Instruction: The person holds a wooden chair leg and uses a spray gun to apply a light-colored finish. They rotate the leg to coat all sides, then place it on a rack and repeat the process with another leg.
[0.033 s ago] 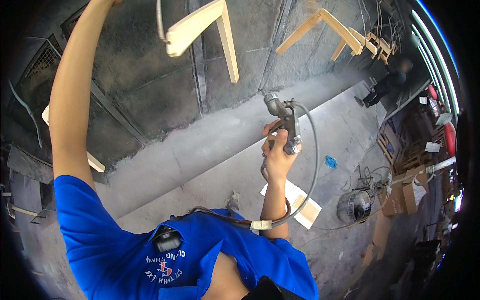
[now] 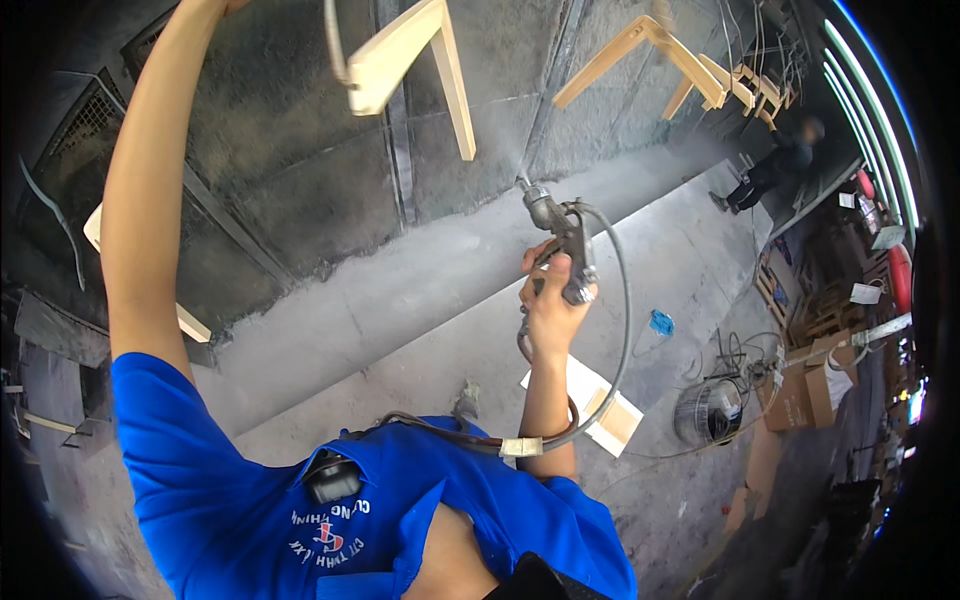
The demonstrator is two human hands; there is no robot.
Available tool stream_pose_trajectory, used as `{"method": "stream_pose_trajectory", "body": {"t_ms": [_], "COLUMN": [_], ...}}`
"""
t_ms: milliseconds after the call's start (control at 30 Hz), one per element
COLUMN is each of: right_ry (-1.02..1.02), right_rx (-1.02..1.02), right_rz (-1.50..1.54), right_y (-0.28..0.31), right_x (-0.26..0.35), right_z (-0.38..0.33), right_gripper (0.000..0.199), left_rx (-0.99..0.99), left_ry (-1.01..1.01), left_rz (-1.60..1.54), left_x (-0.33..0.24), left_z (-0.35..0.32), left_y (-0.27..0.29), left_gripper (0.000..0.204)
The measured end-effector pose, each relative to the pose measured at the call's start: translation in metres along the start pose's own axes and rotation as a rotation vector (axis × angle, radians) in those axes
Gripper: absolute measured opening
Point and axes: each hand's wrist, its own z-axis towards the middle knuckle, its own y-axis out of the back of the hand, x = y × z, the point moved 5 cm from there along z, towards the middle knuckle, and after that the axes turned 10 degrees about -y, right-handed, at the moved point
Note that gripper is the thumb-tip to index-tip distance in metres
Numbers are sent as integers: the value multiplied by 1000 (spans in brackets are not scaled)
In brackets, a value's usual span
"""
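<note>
My right hand (image 2: 552, 305) is closed round the grip of a grey metal spray gun (image 2: 560, 232), its nozzle pointing up and away. A faint mist shows at the nozzle tip. From the gun a grey hose (image 2: 628, 300) loops down past my forearm. My left arm is raised, and only a sliver of my left hand (image 2: 234, 4) shows at the upper edge, its fingers out of sight. Close to it hangs an angled pale wooden furniture part (image 2: 395, 65), with a hook or rod at its lower end. Another angled wooden part (image 2: 640, 45) hangs farther right.
More wooden parts (image 2: 765, 90) hang at the far right, where a person in dark clothes (image 2: 775, 170) stands. A stained wall (image 2: 290, 110) runs behind. Cables and a wire-sided bucket (image 2: 705, 412) lie right, beside cardboard boxes (image 2: 800, 395). A blue scrap (image 2: 661, 322) lies on the floor.
The spray gun and my right hand have shifted slightly left, and mist at the nozzle is more visible. The near wooden part's lower end has swung a little to the right.
</note>
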Motion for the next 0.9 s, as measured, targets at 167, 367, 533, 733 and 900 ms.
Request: {"method": "stream_pose_trajectory", "body": {"t_ms": [167, 367, 533, 733, 900], "right_ry": [-232, -357, -363, -210, -215], "right_rx": [-164, -260, -221, 135, 279], "right_rz": [-161, -427, -190, 173, 238], "right_y": [15, 47, 32, -13, -41], "right_x": [-72, -149, -136, -82, -70], "right_z": [21, 13, 11, 29, 23], "right_gripper": [44, 46, 47, 65, 72], "left_rx": [26, -58, -1087, -999, -851], "left_ry": [-429, -655, -408, 302, 543], "left_rz": [80, 12, 174, 85, 23], "left_x": [-43, -35, 71, 281, 324], "left_z": [-72, -275, -432, -490, -497], "left_y": [-44, -67, 20, 79, 58], "left_gripper": [51, 38, 29, 70, 56]}}
